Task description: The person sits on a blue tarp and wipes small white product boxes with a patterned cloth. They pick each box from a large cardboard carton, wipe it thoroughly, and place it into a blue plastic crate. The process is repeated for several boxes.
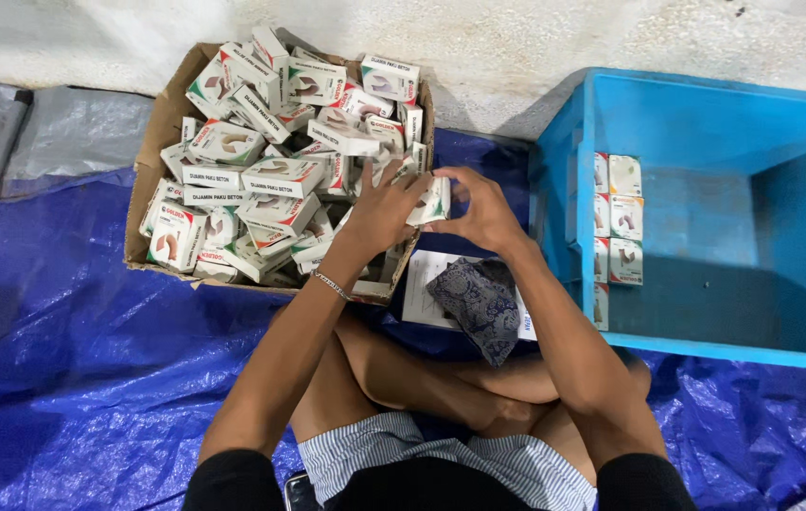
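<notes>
blue tarp [91, 378] | on it: cardboard box [152, 156], blue crate [564, 142], white paper [422, 284]

Both the left hand [386, 210] and right hand [484, 213] grip a small white box [435, 201] over the cardboard carton [153, 161].

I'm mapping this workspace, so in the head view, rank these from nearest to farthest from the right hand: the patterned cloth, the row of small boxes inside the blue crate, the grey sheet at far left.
From the right hand:
1. Patterned cloth, just below it, over the lap.
2. Row of small boxes, to its right, against the blue crate's left wall.
3. Grey sheet, far left, beyond the cardboard box.
</notes>
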